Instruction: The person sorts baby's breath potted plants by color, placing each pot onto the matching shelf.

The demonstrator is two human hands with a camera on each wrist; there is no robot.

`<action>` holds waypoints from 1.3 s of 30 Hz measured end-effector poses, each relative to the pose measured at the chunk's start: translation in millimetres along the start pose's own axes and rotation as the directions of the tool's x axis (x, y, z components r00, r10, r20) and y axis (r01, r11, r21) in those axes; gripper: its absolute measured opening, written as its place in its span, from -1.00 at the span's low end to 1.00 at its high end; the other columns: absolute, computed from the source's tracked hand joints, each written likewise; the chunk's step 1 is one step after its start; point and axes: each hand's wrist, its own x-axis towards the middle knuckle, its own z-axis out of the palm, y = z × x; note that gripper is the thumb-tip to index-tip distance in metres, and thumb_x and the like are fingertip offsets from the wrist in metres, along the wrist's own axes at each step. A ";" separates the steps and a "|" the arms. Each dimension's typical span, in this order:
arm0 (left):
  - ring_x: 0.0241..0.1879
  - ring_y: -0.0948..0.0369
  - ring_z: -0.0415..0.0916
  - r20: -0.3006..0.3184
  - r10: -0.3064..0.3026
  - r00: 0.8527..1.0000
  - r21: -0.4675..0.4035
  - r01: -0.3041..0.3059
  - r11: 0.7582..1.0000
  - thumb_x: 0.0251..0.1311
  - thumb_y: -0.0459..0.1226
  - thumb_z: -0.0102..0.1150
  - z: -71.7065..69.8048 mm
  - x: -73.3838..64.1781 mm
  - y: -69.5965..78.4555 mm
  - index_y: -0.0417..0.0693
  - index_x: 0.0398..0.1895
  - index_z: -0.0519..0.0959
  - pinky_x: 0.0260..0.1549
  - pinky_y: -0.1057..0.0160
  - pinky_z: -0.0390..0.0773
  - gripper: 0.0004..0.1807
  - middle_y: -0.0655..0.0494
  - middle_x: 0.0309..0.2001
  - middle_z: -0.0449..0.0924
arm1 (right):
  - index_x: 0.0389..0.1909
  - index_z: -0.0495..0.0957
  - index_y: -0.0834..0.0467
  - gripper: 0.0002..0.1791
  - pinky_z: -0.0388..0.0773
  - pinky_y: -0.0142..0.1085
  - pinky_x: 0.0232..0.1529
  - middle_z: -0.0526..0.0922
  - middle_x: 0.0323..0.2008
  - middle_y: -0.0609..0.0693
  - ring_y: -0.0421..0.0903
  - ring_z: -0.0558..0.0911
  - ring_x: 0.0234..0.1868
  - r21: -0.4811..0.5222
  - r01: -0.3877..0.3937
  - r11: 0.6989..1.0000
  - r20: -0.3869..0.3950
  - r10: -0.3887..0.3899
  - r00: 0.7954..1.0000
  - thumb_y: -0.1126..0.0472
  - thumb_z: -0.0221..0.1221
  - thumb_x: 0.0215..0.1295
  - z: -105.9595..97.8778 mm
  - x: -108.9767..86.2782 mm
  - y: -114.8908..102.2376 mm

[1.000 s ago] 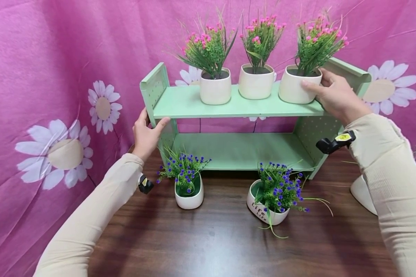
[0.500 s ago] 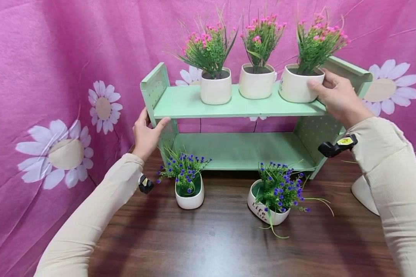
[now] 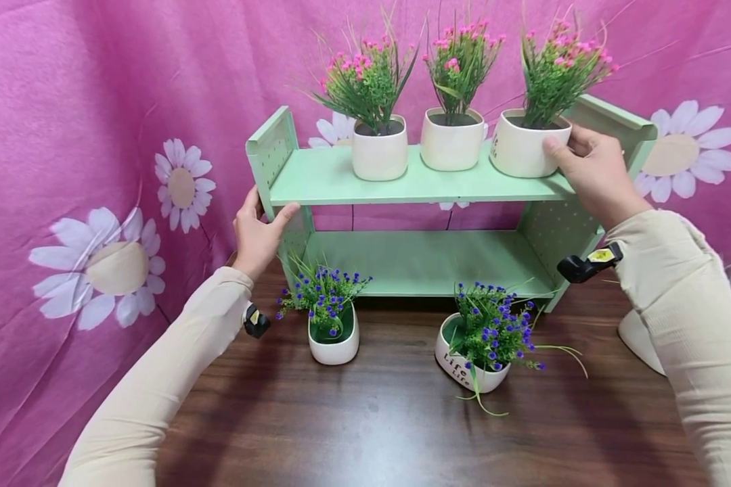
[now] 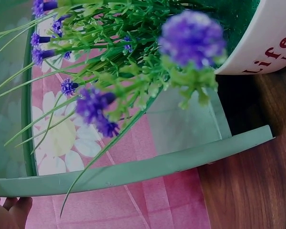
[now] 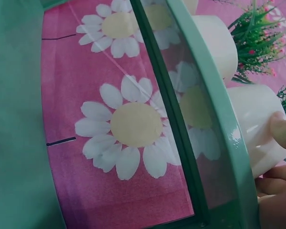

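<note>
On the green two-tier shelf (image 3: 323, 176) stand three white pots of pink flowers in a row. My right hand (image 3: 600, 172) holds the right-hand flowerpot (image 3: 526, 152), thumb on its front and fingers at its far side. Lettering shows at that pot's left edge. In the right wrist view the thumb presses the same white pot (image 5: 257, 124) just above the shelf's edge. My left hand (image 3: 257, 237) grips the left side panel of the shelf, thumb in front and fingers round the outside. Only its fingertips (image 4: 21, 207) show in the left wrist view.
Two white pots with purple flowers, a left one (image 3: 334, 348) and one lettered "Life" (image 3: 472, 372), stand on the dark wooden table (image 3: 353, 433) before the shelf. Another white pot (image 3: 639, 341) is partly behind my right sleeve. A pink floral cloth (image 3: 97, 88) hangs behind.
My right hand has shifted the right-hand flowerpot slightly right and turned it, so lettering now shows on its left side. My left hand stays on the shelf's side panel.
</note>
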 end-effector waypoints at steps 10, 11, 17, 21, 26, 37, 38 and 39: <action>0.12 0.21 0.51 0.009 -0.006 1.000 -0.001 0.006 1.000 0.08 -0.10 0.39 2.4 -1.6 -2.3 -0.03 0.31 0.39 0.10 0.16 0.48 -0.29 -0.06 0.11 0.57 | 0.41 0.18 0.18 -0.28 0.27 -0.61 0.19 0.29 0.34 0.10 -0.27 0.37 0.29 0.028 -0.027 0.999 -0.100 0.030 0.995 0.03 0.18 0.31 4.6 -8.1 -0.2; 0.11 0.21 0.51 0.007 -0.007 1.000 0.001 0.007 1.000 0.07 -0.10 0.39 2.3 -1.8 -1.9 -0.03 0.31 0.39 0.10 0.16 0.48 -0.29 -0.06 0.10 0.58 | 0.41 0.18 0.18 -0.28 0.27 -0.61 0.19 0.28 0.35 0.10 -0.26 0.37 0.30 0.030 -0.029 0.999 -0.103 0.032 0.994 0.03 0.19 0.30 4.7 -9.2 -0.3; 0.08 0.21 0.53 0.008 -0.009 1.000 -0.001 0.009 1.000 0.07 -0.08 0.38 1.3 -3.0 -1.9 -0.01 0.31 0.39 0.04 0.20 0.52 -0.29 -0.06 0.08 0.59 | 0.44 0.05 0.25 -0.16 0.15 -0.53 0.29 0.12 0.42 0.16 -0.22 0.20 0.40 0.181 -0.055 0.982 -0.087 0.071 0.994 0.08 0.24 0.26 3.3 -17.1 1.2; 0.08 0.21 0.53 0.012 -0.001 1.000 -0.005 0.001 1.000 0.08 -0.08 0.38 1.2 -3.1 -2.7 0.00 0.33 0.38 0.03 0.17 0.53 -0.28 -0.06 0.09 0.59 | 0.46 -0.01 0.25 -0.11 0.08 -0.49 0.33 0.04 0.45 0.15 -0.20 0.12 0.43 0.283 -0.070 0.956 -0.067 0.093 0.993 0.12 0.27 0.24 0.0 -23.3 3.0; 0.09 0.20 0.52 0.007 0.005 1.000 -0.014 -0.005 1.000 0.07 -0.10 0.39 0.8 -3.3 -2.7 0.00 0.34 0.37 0.07 0.12 0.50 -0.27 -0.07 0.09 0.59 | 0.46 0.03 0.24 -0.12 0.12 -0.52 0.31 0.12 0.44 0.09 -0.23 0.18 0.42 0.333 -0.056 0.941 -0.055 0.079 0.995 0.16 0.28 0.23 -1.0 -33.5 3.6; 0.12 0.22 0.51 -0.003 0.008 1.000 -0.038 -0.008 0.999 0.07 -0.13 0.39 2.1 -2.3 -0.8 -0.04 0.32 0.38 0.10 0.16 0.50 -0.29 -0.07 0.11 0.58 | 0.37 0.24 0.29 -0.24 0.35 -0.57 0.16 0.46 0.25 0.07 -0.25 0.47 0.23 0.437 0.063 0.897 -0.077 -0.033 0.996 0.33 0.32 0.16 15.8 -65.8 -1.6; 0.12 0.22 0.51 -0.003 0.009 1.000 -0.039 -0.010 0.999 0.07 -0.13 0.39 2.1 -2.7 -0.4 -0.05 0.32 0.38 0.09 0.19 0.50 -0.29 -0.07 0.11 0.58 | 0.36 0.25 0.30 -0.26 0.38 -0.58 0.12 0.50 0.22 0.05 -0.26 0.49 0.20 0.447 0.077 0.891 -0.075 -0.049 0.996 0.34 0.32 0.16 18.0 -69.0 -1.9; 0.12 0.23 0.51 -0.003 0.009 1.000 -0.039 -0.010 0.999 0.07 -0.13 0.40 2.0 -3.0 0.0 -0.05 0.32 0.38 0.08 0.23 0.51 -0.28 -0.07 0.11 0.58 | 0.36 0.26 0.32 -0.27 0.41 -0.58 0.08 0.54 0.19 0.01 -0.26 0.51 0.19 0.456 0.088 0.886 -0.069 -0.064 0.996 0.35 0.31 0.16 20.4 -72.1 -2.3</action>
